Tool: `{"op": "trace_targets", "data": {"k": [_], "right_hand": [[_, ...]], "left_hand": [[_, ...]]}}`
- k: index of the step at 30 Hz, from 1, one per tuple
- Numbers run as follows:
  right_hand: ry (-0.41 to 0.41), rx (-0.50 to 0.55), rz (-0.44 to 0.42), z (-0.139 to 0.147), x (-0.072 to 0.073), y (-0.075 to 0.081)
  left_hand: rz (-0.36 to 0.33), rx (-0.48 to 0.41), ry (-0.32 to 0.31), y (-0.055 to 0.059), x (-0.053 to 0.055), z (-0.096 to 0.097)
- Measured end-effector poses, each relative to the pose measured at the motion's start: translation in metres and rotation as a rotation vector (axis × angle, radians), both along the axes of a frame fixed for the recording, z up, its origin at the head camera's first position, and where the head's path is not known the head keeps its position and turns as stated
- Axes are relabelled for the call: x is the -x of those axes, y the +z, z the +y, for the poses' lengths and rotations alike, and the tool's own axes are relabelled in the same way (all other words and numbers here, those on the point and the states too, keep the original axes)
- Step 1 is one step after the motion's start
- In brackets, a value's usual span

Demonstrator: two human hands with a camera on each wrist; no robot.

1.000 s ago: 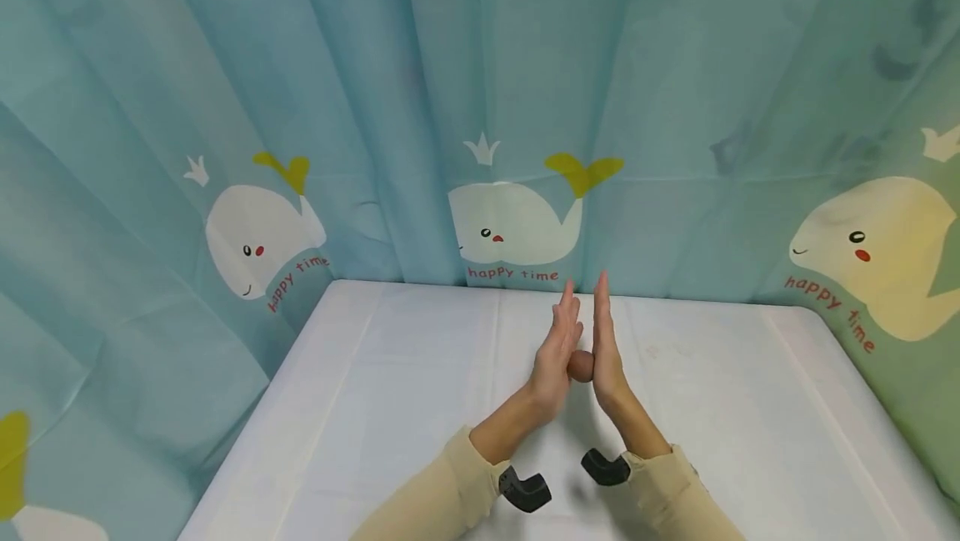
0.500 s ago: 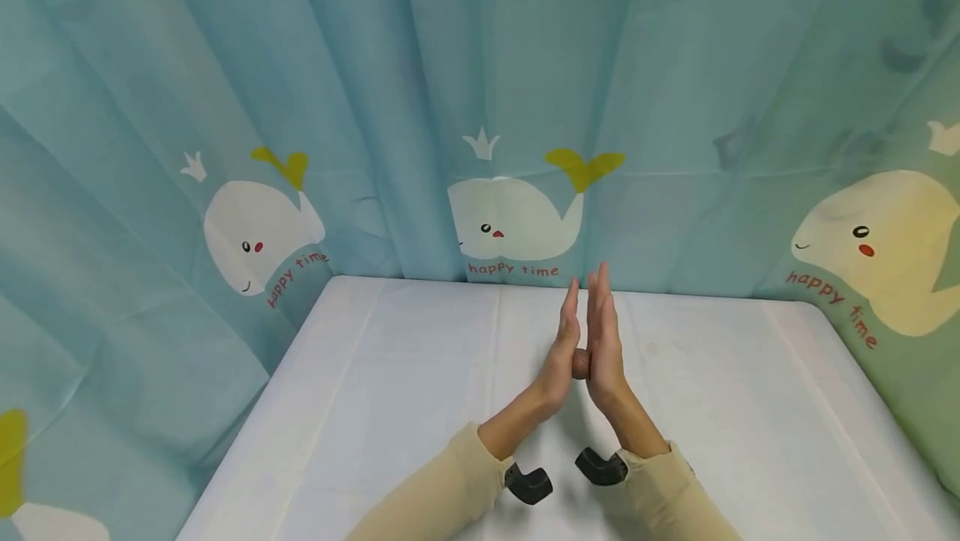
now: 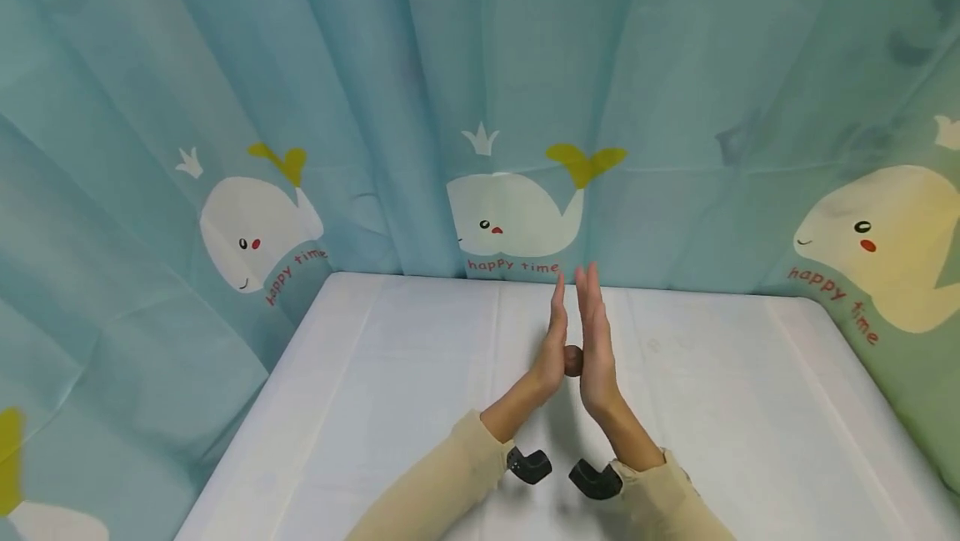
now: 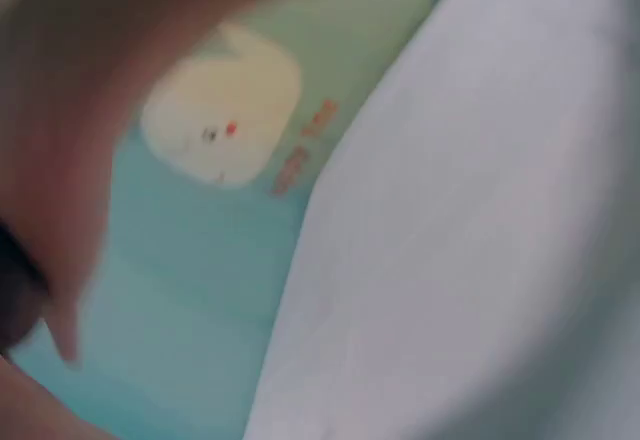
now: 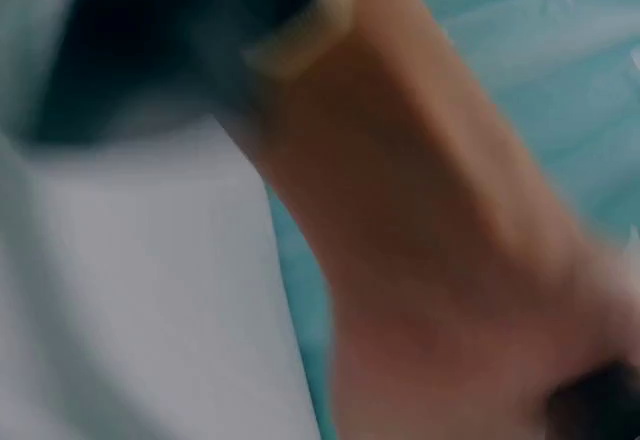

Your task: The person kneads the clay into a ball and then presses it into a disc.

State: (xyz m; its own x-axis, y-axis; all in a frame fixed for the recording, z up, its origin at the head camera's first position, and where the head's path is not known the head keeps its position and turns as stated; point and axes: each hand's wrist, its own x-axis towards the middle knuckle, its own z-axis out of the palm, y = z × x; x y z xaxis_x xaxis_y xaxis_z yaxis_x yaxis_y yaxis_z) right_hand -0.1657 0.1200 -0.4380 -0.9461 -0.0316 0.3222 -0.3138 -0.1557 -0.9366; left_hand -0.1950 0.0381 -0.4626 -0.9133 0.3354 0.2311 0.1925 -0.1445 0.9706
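Note:
In the head view, a small brown ball (image 3: 573,361), looking like modelling clay, sits between two facing palms above the table. My left hand (image 3: 552,349) presses it from the left with straight fingers pointing up and away. From the other side my right hand (image 3: 597,358) presses its palm against the ball, fingers straight too. Part of the ball is hidden by the hands. The left wrist view has a blurred dark edge of the ball (image 4: 18,295) beside skin; in the right wrist view a dark patch of the ball (image 5: 597,407) shows at the lower right.
Below the hands lies a white table (image 3: 390,349). A blue-green curtain (image 3: 675,74) with printed whales hangs behind and around it. Black curved mounts (image 3: 529,467) stick out from both beige sleeves (image 3: 450,483), close to each other over the table.
The palms slide against each other: the left hand has moved slightly forward, the right hand slightly back and left. The ball has shifted a little left between them.

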Motion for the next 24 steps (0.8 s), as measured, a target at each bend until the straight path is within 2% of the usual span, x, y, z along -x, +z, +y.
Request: {"op": "trace_targets", "data": {"k": [2, 6, 9, 12, 15, 17, 20, 24], "right_hand": [[0.0, 0.026, -0.017, 0.008, 0.011, -0.002], [-0.023, 0.018, -0.043, 0.019, 0.026, -0.02], [-0.012, -0.029, -0.04, 0.012, 0.019, -0.033], [0.018, -0.053, -0.02, -0.002, 0.002, -0.034], [0.017, -0.059, 0.042, -0.011, -0.013, -0.022], [0.003, -0.062, 0.073, -0.012, -0.016, -0.011], [-0.028, -0.076, 0.094, -0.006, -0.008, -0.001], [-0.07, -0.076, 0.079, 0.008, 0.012, -0.008]], "left_hand": [[0.021, -0.02, -0.035, 0.001, -0.007, 0.001], [-0.003, -0.109, -0.091, 0.016, -0.017, 0.0], [-0.015, -0.14, -0.081, 0.029, -0.016, -0.003], [0.013, -0.082, -0.02, 0.034, -0.008, -0.007], [0.021, -0.024, 0.041, 0.029, 0.002, -0.008], [0.014, 0.005, 0.063, 0.022, 0.004, -0.007], [-0.013, 0.003, 0.036, 0.013, 0.001, -0.003], [-0.066, -0.024, -0.036, 0.011, -0.015, 0.0]]}}
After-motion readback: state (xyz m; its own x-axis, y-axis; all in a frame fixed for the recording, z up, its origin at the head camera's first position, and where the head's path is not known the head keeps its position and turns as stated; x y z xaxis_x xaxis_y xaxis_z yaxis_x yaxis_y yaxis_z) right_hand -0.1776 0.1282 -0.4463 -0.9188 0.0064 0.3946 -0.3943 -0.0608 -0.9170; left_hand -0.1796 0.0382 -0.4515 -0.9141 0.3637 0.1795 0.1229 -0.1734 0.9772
